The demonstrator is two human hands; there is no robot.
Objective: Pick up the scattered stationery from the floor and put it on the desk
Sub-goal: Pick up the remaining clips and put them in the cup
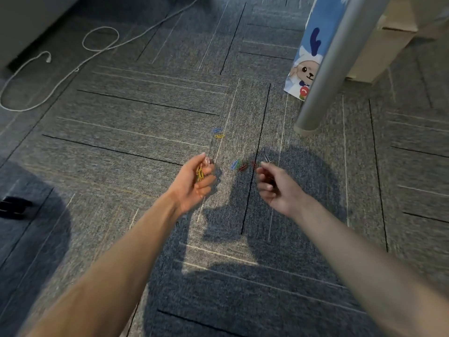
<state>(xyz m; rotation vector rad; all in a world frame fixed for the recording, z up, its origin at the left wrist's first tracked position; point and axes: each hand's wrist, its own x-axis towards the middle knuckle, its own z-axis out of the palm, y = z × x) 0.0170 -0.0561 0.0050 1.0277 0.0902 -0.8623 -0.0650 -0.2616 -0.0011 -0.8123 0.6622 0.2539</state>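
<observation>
Left hand (194,182) curls around gathered paper clips (200,172); right hand (275,188) hovers half-curled, contents unclear, beside loose clips (239,165) on the carpet (145,122).

On the grey carpet-tile floor (145,117) a cluster of small wire paper clips (239,164) lies between the two hands — left hand (194,183), right hand (277,188). Two more clips (218,133) lie just beyond. The round metal desk leg (323,76) stands far right, a printed paper bag (303,57) behind it; a looped white cable (73,64) lies far left.

Rough carpet (145,117), brushed-metal desk leg (325,69)
</observation>
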